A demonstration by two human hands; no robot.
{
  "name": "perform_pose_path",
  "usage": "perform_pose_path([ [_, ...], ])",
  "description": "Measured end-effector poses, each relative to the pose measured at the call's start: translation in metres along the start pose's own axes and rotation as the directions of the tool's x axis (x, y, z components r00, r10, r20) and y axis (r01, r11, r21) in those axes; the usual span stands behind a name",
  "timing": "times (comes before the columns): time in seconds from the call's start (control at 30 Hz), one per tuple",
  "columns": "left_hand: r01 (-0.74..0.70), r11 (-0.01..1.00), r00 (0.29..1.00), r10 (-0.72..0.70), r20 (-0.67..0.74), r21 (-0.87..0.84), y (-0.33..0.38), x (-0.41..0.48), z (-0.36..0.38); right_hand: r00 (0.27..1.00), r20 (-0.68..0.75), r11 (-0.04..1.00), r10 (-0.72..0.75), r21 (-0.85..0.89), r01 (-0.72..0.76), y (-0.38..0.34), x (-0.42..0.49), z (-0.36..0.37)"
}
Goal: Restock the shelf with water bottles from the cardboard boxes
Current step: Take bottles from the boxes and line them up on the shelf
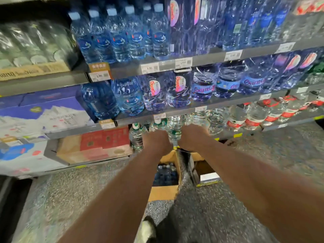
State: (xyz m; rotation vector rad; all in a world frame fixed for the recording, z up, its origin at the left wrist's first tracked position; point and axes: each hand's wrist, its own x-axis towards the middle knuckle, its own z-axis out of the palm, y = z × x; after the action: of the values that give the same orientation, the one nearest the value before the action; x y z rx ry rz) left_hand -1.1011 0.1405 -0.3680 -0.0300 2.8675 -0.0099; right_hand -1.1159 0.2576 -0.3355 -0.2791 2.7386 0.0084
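Water bottle point(174, 131): sits at the front lip of the lowest shelf point(287, 122), in the narrow gap between the left hand point(157, 142) and the right hand point(192, 137), touching both.

Both hands show knuckles to the camera with the fingers curled out of sight. The bottle seems held between them, but I cannot tell which grip has it.

Shelf board above point(175, 114) hangs close over the bottle tops, so headroom is tight. Green-label bottles point(136, 137) crowd the left side and red-label bottles point(250, 120) pack the right.

Bottle is clear and ribbed, with a green label.

Open cardboard box point(164, 192) stands on the floor point(78, 190) just under the hands, with dark-capped bottles point(164, 174) packed inside. There is open floor on either side.
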Motion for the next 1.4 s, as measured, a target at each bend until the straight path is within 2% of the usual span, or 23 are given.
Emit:
perform_pose_path([
  [0.3, -0.044, 0.995, 0.98, 0.061, 0.19, -0.091, -0.048, 0.049, 0.076, 0.972, 0.228, 0.996, 0.062, 0.052, -0.076, -0.037, 0.062, 0.072],
  [0.43, -0.04, 0.992, 0.983, 0.061, 0.171, -0.12, -0.076, 0.07, 0.11, 0.945, 0.301, 0.987, 0.129, 0.053, -0.152, -0.052, 0.095, 0.106],
  [0.53, -0.027, 0.998, 0.946, 0.042, 0.322, -0.051, -0.087, 0.092, 0.141, 0.932, 0.34, 0.984, 0.129, 0.073, -0.163, -0.058, 0.121, 0.138],
  [0.73, 0.099, 0.994, 0.901, -0.067, 0.43, -0.053, -0.109, 0.12, 0.22, 0.912, 0.393, 0.983, 0.113, 0.093, -0.161, -0.049, 0.165, 0.21],
  [0.9, 0.239, 0.968, 0.803, -0.151, 0.577, -0.078, -0.111, 0.135, 0.285, 0.886, 0.459, 0.985, 0.056, 0.122, -0.125, -0.042, 0.196, 0.269],
  [1.1, 0.45, 0.867, 0.739, -0.227, 0.634, -0.214, -0.099, 0.172, 0.368, 0.809, 0.586, 0.956, 0.039, 0.215, -0.202, -0.055, 0.243, 0.358],
  [1.2, 0.566, 0.776, 0.697, -0.269, 0.665, -0.279, -0.101, 0.192, 0.42, 0.807, 0.59, 0.916, 0.036, 0.302, -0.262, -0.069, 0.267, 0.414],
  [1.3, 0.66, 0.667, 0.669, -0.314, 0.674, -0.345, -0.111, 0.21, 0.473, 0.814, 0.571, 0.855, 0.108, 0.364, -0.369, -0.085, 0.291, 0.47],
  [1.4, 0.766, 0.573, 0.559, -0.37, 0.742, -0.291, -0.126, 0.221, 0.526, 0.77, 0.624, 0.76, 0.135, 0.433, -0.484, -0.104, 0.308, 0.528],
])
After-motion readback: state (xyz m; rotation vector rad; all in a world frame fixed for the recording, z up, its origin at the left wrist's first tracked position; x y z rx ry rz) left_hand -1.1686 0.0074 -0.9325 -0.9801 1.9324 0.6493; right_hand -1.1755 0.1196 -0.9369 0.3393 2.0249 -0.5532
